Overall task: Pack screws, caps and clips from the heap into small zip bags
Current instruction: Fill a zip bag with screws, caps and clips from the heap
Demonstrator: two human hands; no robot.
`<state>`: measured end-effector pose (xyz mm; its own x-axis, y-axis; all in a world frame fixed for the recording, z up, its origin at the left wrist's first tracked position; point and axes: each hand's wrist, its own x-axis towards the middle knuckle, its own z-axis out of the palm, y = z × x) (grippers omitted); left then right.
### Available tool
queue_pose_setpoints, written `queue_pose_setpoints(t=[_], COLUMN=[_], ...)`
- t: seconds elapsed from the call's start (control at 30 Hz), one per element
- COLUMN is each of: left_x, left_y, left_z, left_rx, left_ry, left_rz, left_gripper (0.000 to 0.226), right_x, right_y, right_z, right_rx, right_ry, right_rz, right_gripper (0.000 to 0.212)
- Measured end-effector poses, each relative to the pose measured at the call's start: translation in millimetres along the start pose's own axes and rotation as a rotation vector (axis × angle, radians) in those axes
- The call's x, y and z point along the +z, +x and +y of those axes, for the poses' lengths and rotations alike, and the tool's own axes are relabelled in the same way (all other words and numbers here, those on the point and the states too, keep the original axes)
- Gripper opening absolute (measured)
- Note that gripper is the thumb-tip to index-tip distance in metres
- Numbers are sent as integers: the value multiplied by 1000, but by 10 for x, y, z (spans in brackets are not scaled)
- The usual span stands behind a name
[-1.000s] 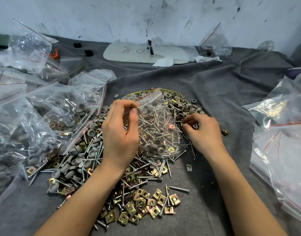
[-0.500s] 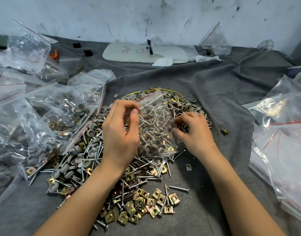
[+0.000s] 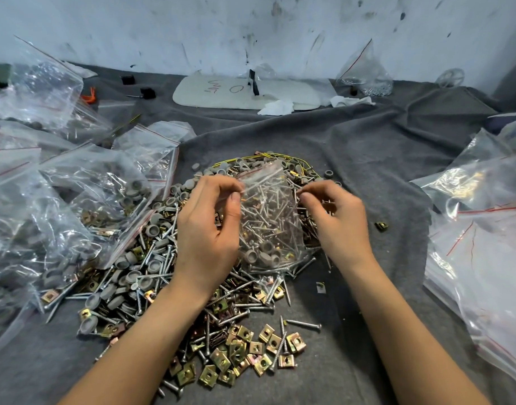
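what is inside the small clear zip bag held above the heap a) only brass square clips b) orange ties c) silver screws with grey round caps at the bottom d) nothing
c: the small clear zip bag, pinched at its top by the left hand, shows silver screws through its wall, with grey round caps at the bottom.

Cloth-covered tabletop, crowded with hardware and plastic bags.
A heap of screws, caps and clips lies mid-cloth. Filled bags pile at the left, more bags at the right. A white board and tissue lie near the wall. A stray clip and stray screw lie apart from the heap.
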<state>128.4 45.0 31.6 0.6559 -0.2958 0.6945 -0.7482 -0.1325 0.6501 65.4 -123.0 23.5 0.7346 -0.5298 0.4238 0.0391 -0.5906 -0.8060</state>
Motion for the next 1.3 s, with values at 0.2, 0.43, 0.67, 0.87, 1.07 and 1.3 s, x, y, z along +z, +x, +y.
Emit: queue_pose_setpoints(t=[0.2,0.43,0.67,0.87,1.07,1.3], left_x=[46,39,42,22,-33,-68], left_y=[-49,-63,-68,-50,11,18], left_z=[-4,-33,-60,-16,49,65], left_rx=[121,160,167,188,186,155], left_ry=[9,57,24,24,-46,-98], left_rz=[-299,-371,-327,-266,-48,37], left_gripper=[22,24,21,21,16,11], right_x=[-115,-97,-109,-93,-138,-167], right_y=[12,-59,-65,-59,31,47], right_z=[-131,-233,-234,-208,-4,130], right_rx=[-39,-306,-271,-248,-63,117], right_ry=[459,188,149,234,-12,-515], right_rz=[172,-72,-86,-38,46,-344], right_gripper=[21,9,9,18,27,8])
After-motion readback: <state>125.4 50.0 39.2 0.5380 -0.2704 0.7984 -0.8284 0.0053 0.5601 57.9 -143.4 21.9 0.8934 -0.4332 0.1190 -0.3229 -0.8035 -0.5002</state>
